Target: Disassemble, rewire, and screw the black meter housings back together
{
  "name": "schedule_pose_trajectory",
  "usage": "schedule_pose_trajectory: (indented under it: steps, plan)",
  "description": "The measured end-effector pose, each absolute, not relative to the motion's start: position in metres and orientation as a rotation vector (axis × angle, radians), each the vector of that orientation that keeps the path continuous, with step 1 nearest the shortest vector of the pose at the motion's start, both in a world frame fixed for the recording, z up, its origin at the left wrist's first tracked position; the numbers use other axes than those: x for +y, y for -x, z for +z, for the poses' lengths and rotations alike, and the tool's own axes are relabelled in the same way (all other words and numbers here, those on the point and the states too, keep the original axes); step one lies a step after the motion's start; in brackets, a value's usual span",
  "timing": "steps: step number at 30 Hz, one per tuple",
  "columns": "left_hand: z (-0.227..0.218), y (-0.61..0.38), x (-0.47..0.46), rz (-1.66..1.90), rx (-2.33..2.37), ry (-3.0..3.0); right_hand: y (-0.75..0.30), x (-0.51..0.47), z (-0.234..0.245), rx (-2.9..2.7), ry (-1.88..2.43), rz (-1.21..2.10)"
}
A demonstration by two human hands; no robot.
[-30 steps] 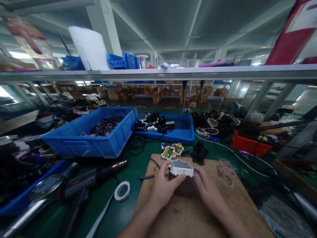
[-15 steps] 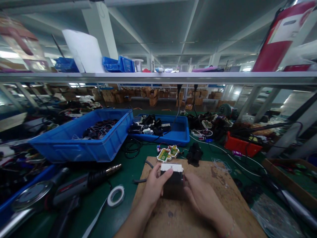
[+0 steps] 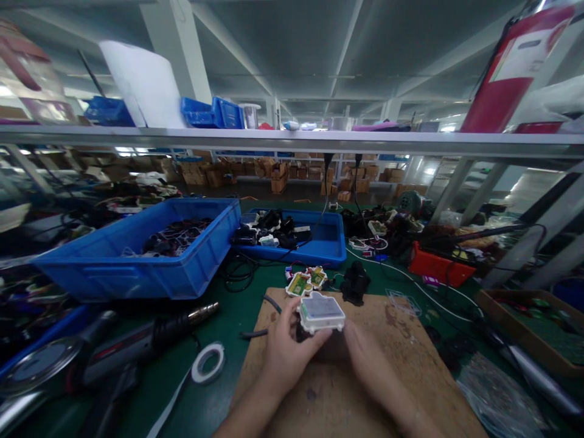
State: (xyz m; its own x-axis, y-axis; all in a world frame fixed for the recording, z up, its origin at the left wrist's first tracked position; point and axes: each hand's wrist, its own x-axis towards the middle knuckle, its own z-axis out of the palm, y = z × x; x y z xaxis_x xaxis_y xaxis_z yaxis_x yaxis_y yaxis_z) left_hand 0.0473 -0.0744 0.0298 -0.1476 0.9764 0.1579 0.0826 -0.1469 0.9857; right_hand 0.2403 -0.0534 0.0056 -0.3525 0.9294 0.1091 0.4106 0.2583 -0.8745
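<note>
Over the brown board (image 3: 314,401), my left hand (image 3: 285,344) is closed round a small device housing (image 3: 322,313). Its white frame with a grey, screen-like face tilts up toward me, and a dark body shows underneath. The left thumb presses near the lower edge of the frame. My right hand (image 3: 371,359) lies along the housing's right side; its fingertips are hidden behind the dark body, so I cannot tell whether they grip it. Just beyond the housing lie white shells with green circuit boards (image 3: 300,284) and a black plastic part (image 3: 354,283).
A large blue bin (image 3: 182,267) of wires and a blue tray (image 3: 335,243) of parts stand behind. On the left are a heat gun (image 3: 150,340) and a tape roll (image 3: 208,363). At right sit a red box (image 3: 440,266) and a cardboard box (image 3: 538,328). A shelf (image 3: 292,141) crosses above.
The housing has been tipped so that its grey face now shows, where a white edge and black side showed before. My left thumb has shifted to its lower edge. The view moved slightly.
</note>
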Motion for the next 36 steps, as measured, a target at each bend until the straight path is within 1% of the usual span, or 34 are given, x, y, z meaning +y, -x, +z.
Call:
schedule_pose_trajectory:
  steps: [2, 4, 7, 10, 13, 15, 18, 19, 21, 22, 24, 27, 29, 31, 33, 36]
  plan:
    - [0.034, -0.048, -0.069, 1.419, 1.26, -1.103, -0.241, -0.056, 0.009, -2.039, 1.193, 0.777]
    - [0.039, -0.047, -0.066, 1.41, 1.252, -0.955, -0.245, -0.058, 0.012, -2.195, 1.166, 0.648]
    - [0.043, -0.045, -0.064, 1.38, 1.214, -0.835, -0.25, -0.06, 0.017, -2.321, 1.149, 0.501]
    - [0.043, -0.048, -0.065, 1.365, 1.197, -0.798, -0.25, -0.061, 0.023, -2.35, 1.139, 0.477]
    - [0.037, -0.051, -0.07, 1.394, 1.223, -0.932, -0.244, -0.062, 0.022, -2.177, 1.181, 0.637]
    - [0.029, -0.05, -0.074, 1.416, 1.255, -1.179, -0.241, -0.059, 0.012, -1.987, 1.167, 0.893]
    - [0.014, -0.043, -0.08, 1.397, 1.228, -1.848, -0.24, -0.051, -0.011, -1.718, 1.136, 1.398]
    - [0.01, -0.04, -0.081, 1.378, 1.168, -2.092, -0.241, -0.048, -0.018, -1.64, 1.144, 1.514]
    - [0.003, -0.036, -0.082, 1.343, 1.036, -2.425, -0.243, -0.045, -0.026, -1.568, 1.169, 1.586]
    - [0.002, -0.036, -0.082, 1.335, 1.018, -2.474, -0.244, -0.044, -0.026, -1.573, 1.176, 1.555]
    - [0.004, -0.038, -0.081, 1.317, 1.121, -2.35, -0.244, -0.045, -0.019, -1.606, 1.171, 1.461]
    - [0.013, -0.045, -0.078, 1.357, 1.273, -1.789, -0.243, -0.051, 0.001, -1.646, 1.164, 1.234]
    - [0.023, -0.049, -0.075, 1.416, 1.239, -1.406, -0.243, -0.056, 0.012, -1.786, 1.154, 1.009]
    - [0.033, -0.05, -0.071, 1.445, 1.204, -1.152, -0.244, -0.06, 0.018, -1.997, 1.137, 0.809]
    - [0.041, -0.049, -0.069, 1.433, 1.22, -1.028, -0.247, -0.062, 0.021, -2.179, 1.126, 0.695]
    - [0.044, -0.049, -0.067, 1.383, 1.23, -0.979, -0.25, -0.06, 0.023, -2.311, 1.145, 0.605]
